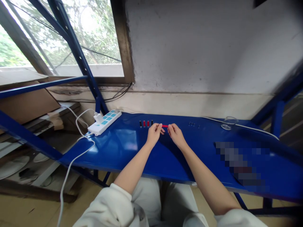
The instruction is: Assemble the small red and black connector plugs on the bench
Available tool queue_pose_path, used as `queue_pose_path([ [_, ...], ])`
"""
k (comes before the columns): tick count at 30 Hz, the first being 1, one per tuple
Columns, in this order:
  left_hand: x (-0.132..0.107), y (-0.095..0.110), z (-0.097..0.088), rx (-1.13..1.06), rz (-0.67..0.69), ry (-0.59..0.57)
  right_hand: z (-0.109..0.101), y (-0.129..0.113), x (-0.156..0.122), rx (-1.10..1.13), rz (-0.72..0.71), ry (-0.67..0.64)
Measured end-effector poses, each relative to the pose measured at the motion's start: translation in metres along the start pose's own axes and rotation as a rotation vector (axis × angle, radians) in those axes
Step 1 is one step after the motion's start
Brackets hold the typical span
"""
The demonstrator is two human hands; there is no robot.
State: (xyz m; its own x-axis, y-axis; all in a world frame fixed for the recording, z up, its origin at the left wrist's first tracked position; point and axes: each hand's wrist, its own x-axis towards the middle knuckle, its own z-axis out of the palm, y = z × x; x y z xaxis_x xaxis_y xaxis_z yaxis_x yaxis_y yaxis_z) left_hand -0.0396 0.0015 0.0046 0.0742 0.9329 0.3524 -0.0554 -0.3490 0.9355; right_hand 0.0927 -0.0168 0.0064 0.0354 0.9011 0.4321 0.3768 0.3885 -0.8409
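Above the blue table, a thin red stick-like piece (165,126) spans the gap between my hands; its exact kind is too small to tell. My left hand (154,134) pinches its left end with thumb and fingers. At the other end, my right hand (176,135) is closed on it in the same way. Just beyond my left hand, several small cylinders stand upright in a row: a black cylinder (140,123) on the left, red cylinders (146,123) in the middle and another black cylinder (151,122) by my fingers.
The blue tabletop (113,157) runs along the wall. At its left end lies a white power strip (104,123) with a plug and cable. Several tiny pieces (192,124) lie right of my hands, before a clear glass (228,123). A blurred-out object (236,164) lies at right.
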Motion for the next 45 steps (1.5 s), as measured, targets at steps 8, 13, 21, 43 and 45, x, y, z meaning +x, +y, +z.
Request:
queue_pose_path([
  [8,0.0006,0.0023,-0.0003,-0.018,0.004,0.059,0.0008,0.0058,0.0014,0.005,-0.08,-0.068],
  [13,0.0022,-0.0002,-0.0015,-0.033,0.001,0.126,-0.0015,0.0057,0.0022,-0.012,-0.09,-0.039],
  [21,0.0032,-0.0015,-0.0024,-0.034,-0.005,0.141,-0.0011,0.0002,0.001,-0.039,-0.057,-0.024],
  [43,0.003,-0.001,-0.0022,-0.011,-0.087,-0.012,0.003,0.0044,0.0047,0.059,0.056,-0.067],
  [45,0.0031,-0.0022,-0.0027,0.011,-0.071,0.001,0.0029,0.0041,0.0043,0.042,0.042,-0.094],
])
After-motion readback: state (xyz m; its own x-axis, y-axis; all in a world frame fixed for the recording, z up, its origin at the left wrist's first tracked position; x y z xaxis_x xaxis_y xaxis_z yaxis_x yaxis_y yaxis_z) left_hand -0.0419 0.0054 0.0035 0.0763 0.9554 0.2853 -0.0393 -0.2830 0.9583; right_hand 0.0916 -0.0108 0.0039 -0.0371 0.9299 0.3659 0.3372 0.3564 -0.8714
